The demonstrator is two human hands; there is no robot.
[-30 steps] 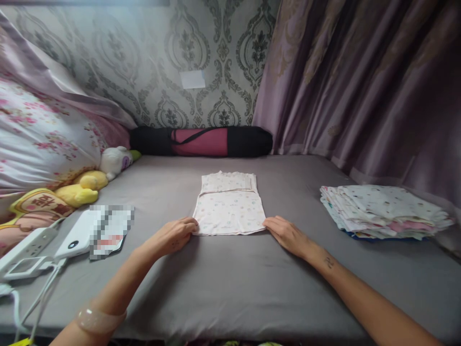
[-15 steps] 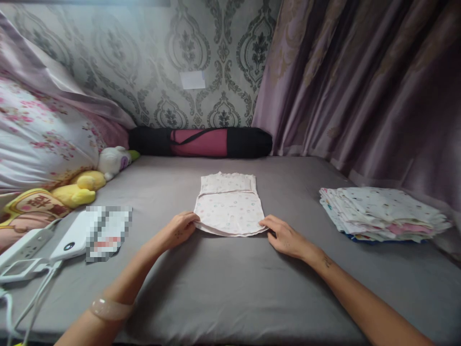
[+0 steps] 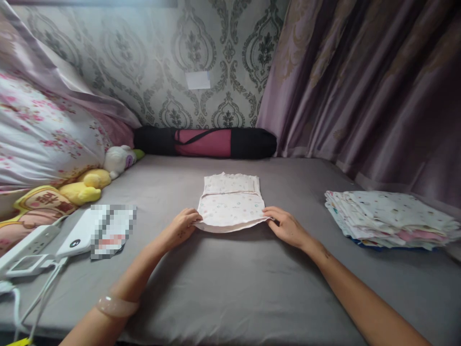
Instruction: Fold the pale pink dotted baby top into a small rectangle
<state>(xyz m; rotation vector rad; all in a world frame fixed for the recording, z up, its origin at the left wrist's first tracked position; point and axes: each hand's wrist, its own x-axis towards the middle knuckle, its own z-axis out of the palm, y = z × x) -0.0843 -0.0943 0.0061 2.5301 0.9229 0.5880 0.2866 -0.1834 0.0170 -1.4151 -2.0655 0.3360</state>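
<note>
A small white shirt [image 3: 232, 206] with a pale printed pattern lies on the grey bed sheet [image 3: 230, 283], its sleeves folded in across the upper part. My left hand [image 3: 181, 227] pinches the near left corner of its hem. At the near right corner, my right hand [image 3: 286, 226] grips the hem between thumb and fingers. Between my hands the near edge is lifted slightly, and the layers part in a shallow curve. The shirt's neckline points toward the wall.
Folded clothes [image 3: 389, 216] are stacked at the right. On the left are a power strip [image 3: 36, 242] with cables, a white power bank [image 3: 81, 235], a blurred-out packet [image 3: 113, 235] and plush toys [image 3: 86, 185]. A long black-and-red bag [image 3: 203, 142] lies along the wall.
The near hem is raised a little and tilted away from me, its layers parting more. Both hands keep their hold. The whole view has shifted slightly.
</note>
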